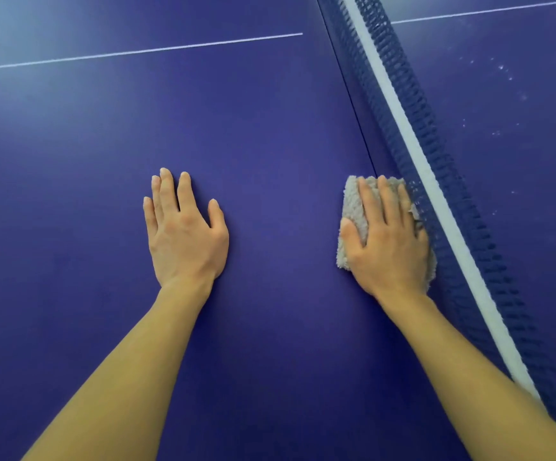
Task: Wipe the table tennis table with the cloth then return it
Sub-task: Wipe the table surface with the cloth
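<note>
The blue table tennis table (270, 128) fills the view. A folded grey fluffy cloth (353, 207) lies flat on it right beside the foot of the net (436, 181). My right hand (389, 241) presses down on the cloth with straight, spread fingers, covering most of it. My left hand (183, 231) rests palm down on the bare table surface, well to the left of the cloth, with its fingers straight.
The net with its white top band runs diagonally from top centre to bottom right. A white centre line (137, 51) crosses the near half at the top. The far half beyond the net shows pale dusty specks (502, 71).
</note>
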